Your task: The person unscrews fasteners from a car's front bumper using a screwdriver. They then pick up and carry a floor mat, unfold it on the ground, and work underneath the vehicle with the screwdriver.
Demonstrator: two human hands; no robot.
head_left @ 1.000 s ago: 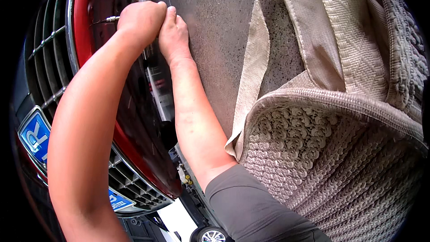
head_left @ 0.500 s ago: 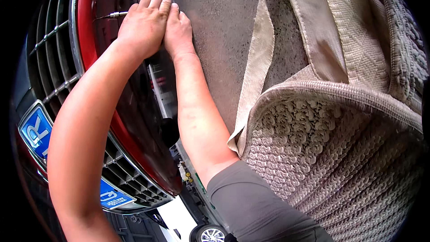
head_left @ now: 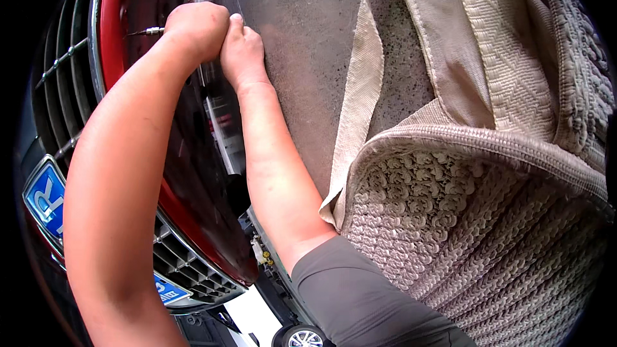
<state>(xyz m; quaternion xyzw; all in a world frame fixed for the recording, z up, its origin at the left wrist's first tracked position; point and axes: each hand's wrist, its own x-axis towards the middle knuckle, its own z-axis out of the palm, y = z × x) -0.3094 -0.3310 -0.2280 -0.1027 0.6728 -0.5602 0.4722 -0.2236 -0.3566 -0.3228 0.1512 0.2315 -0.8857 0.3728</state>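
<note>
My left hand is closed in a fist beside the dark underside of a red car bumper. From it a slim metal bit in a silvery holder points left toward the bumper. The tool's body is hidden behind my hands. My right hand presses against the left one, its thumb on top and its other fingers curled out of sight. What it grips, if anything, does not show.
Left of my arms are a chromed grille and a blue plate. Grey speckled floor lies to the right, with beige woven fabric and a loose strap nearer. A car wheel shows at the bottom.
The fingers of my left hand showed on top before; now they are curled out of sight. Both hands and the bit have shifted slightly down and left in the picture.
</note>
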